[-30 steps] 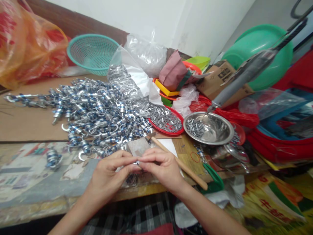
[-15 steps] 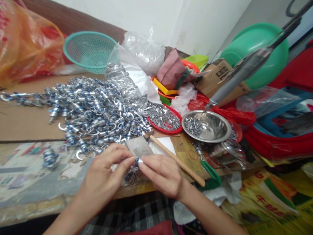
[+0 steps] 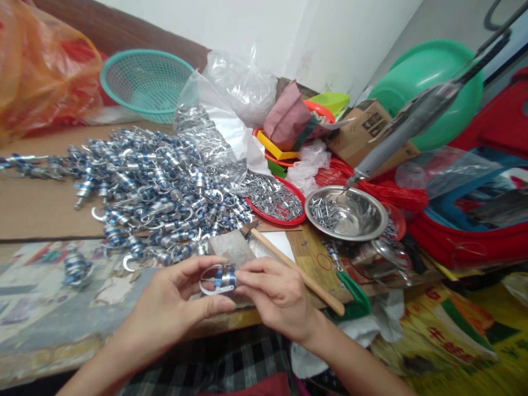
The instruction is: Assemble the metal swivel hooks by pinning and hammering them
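A silver-and-blue metal fitting [image 3: 225, 278] with a thin curved arm is held level above the table's front edge. My right hand [image 3: 276, 294] pinches its right end between thumb and fingers. Around its left side my left hand [image 3: 177, 305] is open, thumb below and index finger above, the curved arm lying in the gap; whether other fingers touch it from behind is hidden. Beyond my hands spreads a big pile of similar fittings [image 3: 157, 181]. One more fitting [image 3: 76, 268] stands apart at the left. A hammer [image 3: 297, 269] with a wooden handle lies close behind my right hand.
A red tray [image 3: 303, 192] of small metal pieces and a steel bowl [image 3: 377, 223] of pins stand behind the hammer. Above the bowl hangs a grey power screwdriver [image 3: 406, 126]. A teal basket [image 3: 148, 82] is at the back; a green-handled tool [image 3: 357, 294] lies at the right edge.
Both hands pinched the fitting before. The left thumb and index finger have since spread apart, and the fitting with its curved arm now shows fully between my hands.
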{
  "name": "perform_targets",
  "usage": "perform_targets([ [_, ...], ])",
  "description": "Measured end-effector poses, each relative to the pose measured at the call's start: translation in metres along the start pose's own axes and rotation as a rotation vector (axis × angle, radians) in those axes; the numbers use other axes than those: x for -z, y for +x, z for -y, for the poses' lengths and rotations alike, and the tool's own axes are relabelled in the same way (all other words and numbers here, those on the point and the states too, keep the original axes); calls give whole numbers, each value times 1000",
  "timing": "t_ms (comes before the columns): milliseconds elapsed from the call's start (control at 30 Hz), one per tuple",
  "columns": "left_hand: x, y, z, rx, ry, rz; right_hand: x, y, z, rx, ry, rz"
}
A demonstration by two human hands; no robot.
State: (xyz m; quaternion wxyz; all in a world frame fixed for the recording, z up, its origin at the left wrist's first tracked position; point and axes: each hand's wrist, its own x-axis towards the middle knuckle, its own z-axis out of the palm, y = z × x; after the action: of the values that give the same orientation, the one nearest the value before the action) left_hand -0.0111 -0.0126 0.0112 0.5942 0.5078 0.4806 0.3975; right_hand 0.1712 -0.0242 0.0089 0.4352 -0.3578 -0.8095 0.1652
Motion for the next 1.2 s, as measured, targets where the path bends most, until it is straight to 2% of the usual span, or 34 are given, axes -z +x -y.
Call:
perform_targets([
  [67, 2, 1, -1, -16, 91, -24, 1, -1, 0, 50, -36, 2],
  [167, 4, 1, -3, -54, 263, -69, 4, -3, 0, 214, -158, -2],
  [300, -1, -1, -4, -125, 311, -121, 6, -3, 0, 383, -267, 25],
  [400, -4, -2, -5, -173, 357, -132, 8, -2, 1, 461, -306, 57],
  [467, -2, -2, -5, -210, 396, -115, 9, -1, 1, 454, -298, 54],
  [533, 1, -2, -6, -225, 405, -90, 9, -1, 2, 401, -271, 32],
  [633, 6, -2, -5, -158, 364, -64, 6, 0, 5, 290, -207, -23],
  [800, 1, -4, 1, 3, 12, -52, -3, 1, 12, -3, 43, -92],
  [900, -2, -3, 3, 37, -115, -56, 0, 9, 7, -153, 88, -8],
  [933, -2, -2, 3, 54, -122, -53, 4, 14, 0, -193, 58, 23],
  [1000, 0, 0, 2, 98, -129, 0, 17, 30, -24, -288, -149, 44],
  [1067, 4, 2, 0, 129, -129, 76, 34, 49, -59, -455, -540, 34],
  [1200, 9, 4, -5, 151, -86, 161, 56, 79, -125, -623, -729, 151],
])
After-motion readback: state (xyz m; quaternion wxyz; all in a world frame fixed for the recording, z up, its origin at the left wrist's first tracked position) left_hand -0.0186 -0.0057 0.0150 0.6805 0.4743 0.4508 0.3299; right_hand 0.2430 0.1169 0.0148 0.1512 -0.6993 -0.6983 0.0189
